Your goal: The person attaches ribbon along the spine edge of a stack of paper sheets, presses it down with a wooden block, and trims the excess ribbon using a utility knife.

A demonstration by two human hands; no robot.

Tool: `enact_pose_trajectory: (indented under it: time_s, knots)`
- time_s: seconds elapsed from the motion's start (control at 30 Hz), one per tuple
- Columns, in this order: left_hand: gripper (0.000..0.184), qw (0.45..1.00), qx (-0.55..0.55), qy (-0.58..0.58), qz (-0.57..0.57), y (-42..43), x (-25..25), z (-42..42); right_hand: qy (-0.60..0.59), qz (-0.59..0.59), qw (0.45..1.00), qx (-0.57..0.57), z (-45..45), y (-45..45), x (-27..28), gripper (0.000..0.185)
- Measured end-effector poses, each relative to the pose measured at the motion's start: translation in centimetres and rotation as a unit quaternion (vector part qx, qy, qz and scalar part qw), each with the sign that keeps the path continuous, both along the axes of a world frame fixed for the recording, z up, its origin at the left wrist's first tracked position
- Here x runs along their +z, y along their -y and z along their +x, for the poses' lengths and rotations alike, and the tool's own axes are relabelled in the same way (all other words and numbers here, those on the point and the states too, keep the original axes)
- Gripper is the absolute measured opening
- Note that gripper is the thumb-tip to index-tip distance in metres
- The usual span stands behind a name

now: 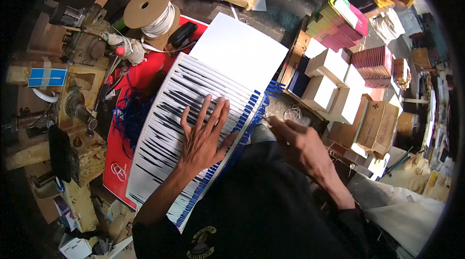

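A fanned row of white booklets or paper blocks (160,138) lies slanted in front of me, with dark gaps between them. Short blue ribbon ends (198,193) stick out along the edge nearest my body. My left hand (201,138) rests on the row, fingers spread, thumb toward the ribbon edge. Just beyond that edge is my right hand (302,145), its fingers curled together; whatever they may hold is hidden. A pale greyish object (262,133) shows beside its fingertips. Blank white sheets or boards (237,46) lie at the far end.
Under the row is a red board (114,169), with a tangle of blue ribbon (128,121) on it. A cord spool (147,9) and metal machine (80,104) stand left. White blocks (332,84), stacked books (372,65) and a cardboard box (375,126) are right.
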State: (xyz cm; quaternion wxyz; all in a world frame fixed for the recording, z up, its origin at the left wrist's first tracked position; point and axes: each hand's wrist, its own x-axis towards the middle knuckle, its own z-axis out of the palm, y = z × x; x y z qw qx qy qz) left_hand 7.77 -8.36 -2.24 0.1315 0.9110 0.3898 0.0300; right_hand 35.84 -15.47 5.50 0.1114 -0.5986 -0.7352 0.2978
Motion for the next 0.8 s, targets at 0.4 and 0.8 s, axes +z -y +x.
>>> enact_pose_trajectory:
  time_s: [0.4,0.8]
  knots:
    - [0.082,1.0,0.006,-0.009,-0.003,-0.1,0.1,0.1,0.009,-0.027,0.999,0.021,-1.4,-1.4,-1.8,0.051]
    - [0.082,1.0,0.006,0.022,-0.019,-0.1,1.0,0.3,0.09,-0.089,0.991,0.043,-0.5,-0.3,-2.1,0.047]
